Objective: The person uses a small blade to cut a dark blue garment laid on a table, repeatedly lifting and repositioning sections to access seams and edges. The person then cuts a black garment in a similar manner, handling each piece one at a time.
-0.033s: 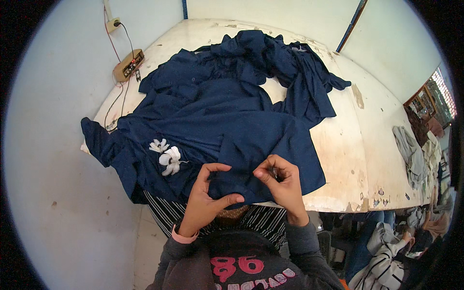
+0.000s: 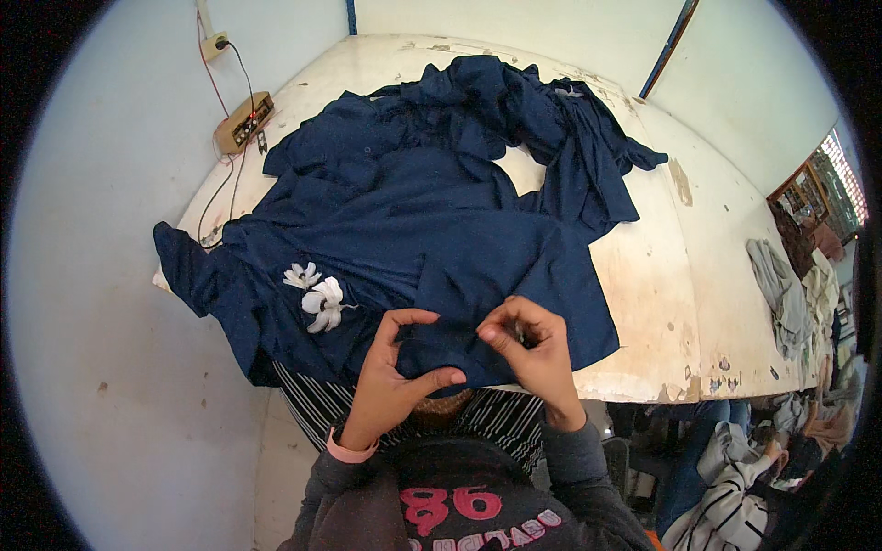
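Observation:
A navy-blue garment (image 2: 367, 202) lies spread and crumpled over the table, its near edge hanging over the front. White fabric flowers (image 2: 323, 303) sit on its left part. Over the near edge, my left hand (image 2: 386, 372) has thumb and forefinger held wide apart, with nothing seen between them; its other fingers are tucked out of sight. To its right, my right hand (image 2: 533, 344) pinches thumb and forefinger together just over the cloth. Something small and dark shows inside that hand, too hidden to name.
The pale worn tabletop (image 2: 657, 303) runs on to the right. A brown box with wires (image 2: 243, 124) stands by the left wall, below a socket (image 2: 215, 45). At the right edge are piled clothes (image 2: 781, 294) and another person's hand (image 2: 774, 450).
My right hand has shifted very slightly to the left. The left hand and the garment stay where they were.

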### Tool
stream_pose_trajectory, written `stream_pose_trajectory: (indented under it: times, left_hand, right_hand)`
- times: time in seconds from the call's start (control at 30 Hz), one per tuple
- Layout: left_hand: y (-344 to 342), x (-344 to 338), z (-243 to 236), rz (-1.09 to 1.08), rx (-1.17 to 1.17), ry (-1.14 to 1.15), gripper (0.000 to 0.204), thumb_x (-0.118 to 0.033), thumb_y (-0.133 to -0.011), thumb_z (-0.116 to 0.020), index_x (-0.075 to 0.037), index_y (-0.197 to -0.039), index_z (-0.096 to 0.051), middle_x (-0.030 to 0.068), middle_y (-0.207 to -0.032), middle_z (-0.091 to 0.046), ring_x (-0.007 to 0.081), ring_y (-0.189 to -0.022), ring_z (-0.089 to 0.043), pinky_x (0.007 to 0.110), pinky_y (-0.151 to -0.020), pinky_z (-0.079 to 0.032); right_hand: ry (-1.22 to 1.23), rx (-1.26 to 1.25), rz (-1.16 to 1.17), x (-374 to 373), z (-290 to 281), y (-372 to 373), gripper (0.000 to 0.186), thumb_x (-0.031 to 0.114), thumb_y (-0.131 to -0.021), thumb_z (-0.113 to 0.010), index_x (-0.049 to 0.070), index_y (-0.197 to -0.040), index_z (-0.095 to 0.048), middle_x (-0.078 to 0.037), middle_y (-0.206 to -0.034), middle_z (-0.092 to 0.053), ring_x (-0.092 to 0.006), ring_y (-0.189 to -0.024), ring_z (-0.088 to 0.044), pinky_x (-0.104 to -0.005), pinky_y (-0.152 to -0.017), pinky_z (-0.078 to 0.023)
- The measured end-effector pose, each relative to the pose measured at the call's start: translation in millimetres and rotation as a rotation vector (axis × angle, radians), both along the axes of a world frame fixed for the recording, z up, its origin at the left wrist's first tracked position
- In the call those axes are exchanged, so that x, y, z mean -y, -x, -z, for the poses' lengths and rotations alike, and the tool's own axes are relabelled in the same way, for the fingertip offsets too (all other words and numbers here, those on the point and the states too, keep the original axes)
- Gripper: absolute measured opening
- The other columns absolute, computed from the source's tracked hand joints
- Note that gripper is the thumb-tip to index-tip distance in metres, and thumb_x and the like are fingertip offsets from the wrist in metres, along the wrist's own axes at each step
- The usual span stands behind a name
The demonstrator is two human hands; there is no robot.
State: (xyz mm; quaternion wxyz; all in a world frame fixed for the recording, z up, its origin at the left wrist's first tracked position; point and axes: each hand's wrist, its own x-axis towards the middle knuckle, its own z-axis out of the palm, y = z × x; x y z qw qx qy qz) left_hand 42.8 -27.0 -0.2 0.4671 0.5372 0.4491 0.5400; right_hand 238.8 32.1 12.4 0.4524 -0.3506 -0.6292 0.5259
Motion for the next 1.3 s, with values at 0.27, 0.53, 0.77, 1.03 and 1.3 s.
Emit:
stream_pose_trajectory:
  times: [0.27,0.53,0.77,1.03,1.3]
  left_hand:
    - [-2.9,-5.0,-8.1,0.014,0.09,0.016,0.074,-0.001,-0.077,-0.088,-0.003,-0.136,-0.043,0.0121,-0.123,-0.06,0.0187,-0.11,-0.064,0.031,-0.096,-0.055]
    - [-2.4,-5.0,-13.0,-0.033,0.075,0.058,0.064,0.002,-0.081,-0.082,0.0,-0.133,-0.045,0.0143,-0.121,-0.065,0.0175,-0.107,-0.066,0.029,-0.093,-0.053]
    - [11.5,-14.7,-11.7,0.329,-0.173,-0.045,0.043,0.001,-0.086,-0.072,-0.005,-0.128,-0.064,0.0097,-0.13,-0.068,0.0169,-0.113,-0.064,0.03,-0.095,-0.048]
    - [10.4,-16.4,-17.6,0.126,-0.229,-0.042,0.06,0.005,-0.08,-0.069,-0.008,-0.138,-0.062,0.007,-0.141,-0.061,0.0139,-0.114,-0.059,0.026,-0.084,-0.046]
    - [5.7,-13.2,-12.0,0.134,-0.252,-0.047,0.066,0.005,-0.079,-0.07,-0.009,-0.142,-0.059,0.006,-0.144,-0.058,0.01,-0.104,-0.058,0.023,-0.08,-0.046]
  right_hand:
    - [-0.092,0.138,0.206,-19.9,-9.9,-0.7,0.007,0.004,-0.087,-0.075,0.003,-0.086,-0.069,-0.003,-0.081,-0.069,-0.0073,-0.069,-0.057,-0.0232,-0.063,-0.042]
    - [-0.259,0.164,0.144,-11.3,-8.7,4.8,0.011,-0.007,-0.084,-0.07,0.001,-0.083,-0.062,-0.001,-0.078,-0.064,-0.0038,-0.067,-0.049,-0.0215,-0.061,-0.038]
    - [-0.778,0.616,0.337,-28.1,-20.2,6.0,0.019,-0.003,-0.07,-0.073,0.005,-0.086,-0.066,-0.007,-0.076,-0.063,-0.0226,-0.06,-0.058,-0.0303,-0.058,-0.041]
    - [-0.512,0.524,0.227,-12.4,-37.5,3.3,0.026,0.026,-0.083,-0.079,0.011,-0.096,-0.063,-0.008,-0.081,-0.068,-0.0278,-0.067,-0.068,-0.0366,-0.059,-0.049]
    - [-0.229,0.751,-0.025,3.9,-27.2,-4.8,0.032,0.031,-0.09,-0.077,0.004,-0.092,-0.06,-0.014,-0.068,-0.067,-0.0286,-0.061,-0.07,-0.0319,-0.056,-0.049]
